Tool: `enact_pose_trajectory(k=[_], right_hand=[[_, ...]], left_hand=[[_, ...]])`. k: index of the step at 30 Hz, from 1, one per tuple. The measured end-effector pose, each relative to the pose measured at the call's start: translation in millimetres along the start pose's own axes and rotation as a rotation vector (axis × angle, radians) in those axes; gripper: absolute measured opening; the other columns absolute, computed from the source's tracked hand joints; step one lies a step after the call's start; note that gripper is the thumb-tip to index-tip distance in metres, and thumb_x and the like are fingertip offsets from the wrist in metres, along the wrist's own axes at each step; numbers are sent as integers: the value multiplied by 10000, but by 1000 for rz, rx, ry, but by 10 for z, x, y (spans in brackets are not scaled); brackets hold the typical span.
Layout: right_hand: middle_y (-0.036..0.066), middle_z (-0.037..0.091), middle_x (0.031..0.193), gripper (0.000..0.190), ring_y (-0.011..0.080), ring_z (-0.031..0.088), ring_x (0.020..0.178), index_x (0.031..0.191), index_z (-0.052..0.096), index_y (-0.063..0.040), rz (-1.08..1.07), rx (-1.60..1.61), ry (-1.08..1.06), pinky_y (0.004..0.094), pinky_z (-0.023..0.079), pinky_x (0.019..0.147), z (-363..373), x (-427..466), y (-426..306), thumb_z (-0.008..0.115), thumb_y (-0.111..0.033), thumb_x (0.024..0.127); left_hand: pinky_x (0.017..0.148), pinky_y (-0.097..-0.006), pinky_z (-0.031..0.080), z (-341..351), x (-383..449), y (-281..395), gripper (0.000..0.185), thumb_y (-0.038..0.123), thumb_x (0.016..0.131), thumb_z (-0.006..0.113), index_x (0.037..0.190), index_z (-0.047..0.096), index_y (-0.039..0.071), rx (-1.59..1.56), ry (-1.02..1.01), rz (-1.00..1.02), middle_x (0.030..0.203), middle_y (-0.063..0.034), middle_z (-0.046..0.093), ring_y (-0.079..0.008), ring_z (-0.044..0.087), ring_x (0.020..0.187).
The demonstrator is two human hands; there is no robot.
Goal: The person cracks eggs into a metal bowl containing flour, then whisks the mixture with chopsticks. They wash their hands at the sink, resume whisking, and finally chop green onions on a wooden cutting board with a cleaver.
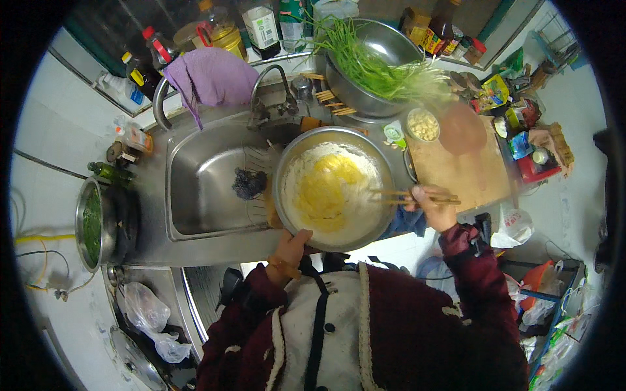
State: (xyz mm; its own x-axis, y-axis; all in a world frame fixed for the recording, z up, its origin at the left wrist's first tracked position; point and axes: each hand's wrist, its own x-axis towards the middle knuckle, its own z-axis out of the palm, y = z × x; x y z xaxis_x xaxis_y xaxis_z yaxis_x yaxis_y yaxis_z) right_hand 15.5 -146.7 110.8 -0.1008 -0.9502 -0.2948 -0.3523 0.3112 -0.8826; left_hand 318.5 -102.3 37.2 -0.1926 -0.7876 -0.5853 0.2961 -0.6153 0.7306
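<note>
A wide steel mixing bowl (pixel 280 172) stands before me at the right side of the sink. Inside it, yellow beaten egg (pixel 320 193) lies in white flour (pixel 364 168). My left hand (pixel 289 248) grips the bowl's near rim, thumb over the edge. A pair of wooden chopsticks (pixel 391 196) is held in my right hand (pixel 433 206) at the bowl's right rim. Their tips reach into the mixture and are blurred.
Left lies a steel sink (pixel 205 195) with a dark scouring pad (pixel 248 184). Behind stand a faucet (pixel 274 73) and a large bowl (pixel 337 80) of green onions (pixel 362 63). A cutting board (pixel 469 181) and a small bowl of peeled garlic (pixel 423 124) are at right. Bottles line the sill.
</note>
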Motion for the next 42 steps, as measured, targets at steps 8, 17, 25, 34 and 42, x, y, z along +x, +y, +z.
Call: enact_pose_trajectory(k=[8,17,25,34,42], right_hand=[[81,666,854,165,147,628,807,929,671,-20,-295,-145,-347,265,501,736,211,-127,141,548,-125,892],[92,663,857,182,149,630,786,960,642,21,-500,-39,-220,282,505,722,379,-17,288,530,-112,905],[87,665,813,198,127,635,734,919,652,12,-78,202,60,263,515,669,52,101,167,555,-160,905],[77,677,772,159,130,625,706,893,687,-23,-446,-103,-270,271,496,653,-101,160,350,616,-160,856],[57,632,712,214,126,615,636,928,668,1,-145,-114,-300,252,499,594,-396,174,-19,590,-193,885]], left_hand=[[767,-399,561,124,-16,130,552,149,839,522,1329,281,64,-35,-27,-19,1235,-142,477,-281,574,1004],[715,-377,553,142,38,61,527,165,841,533,1313,321,60,-9,-18,2,1210,-126,501,-283,536,1069],[790,-434,544,129,13,72,533,153,848,512,1322,286,63,-35,-97,56,1216,-161,481,-299,549,1045],[761,-405,549,32,75,-75,523,147,825,541,1291,330,40,41,-52,28,1149,-148,539,-282,594,960],[701,-319,561,127,2,63,451,104,834,518,1251,381,-1,-22,1,29,1140,-152,540,-244,590,975]])
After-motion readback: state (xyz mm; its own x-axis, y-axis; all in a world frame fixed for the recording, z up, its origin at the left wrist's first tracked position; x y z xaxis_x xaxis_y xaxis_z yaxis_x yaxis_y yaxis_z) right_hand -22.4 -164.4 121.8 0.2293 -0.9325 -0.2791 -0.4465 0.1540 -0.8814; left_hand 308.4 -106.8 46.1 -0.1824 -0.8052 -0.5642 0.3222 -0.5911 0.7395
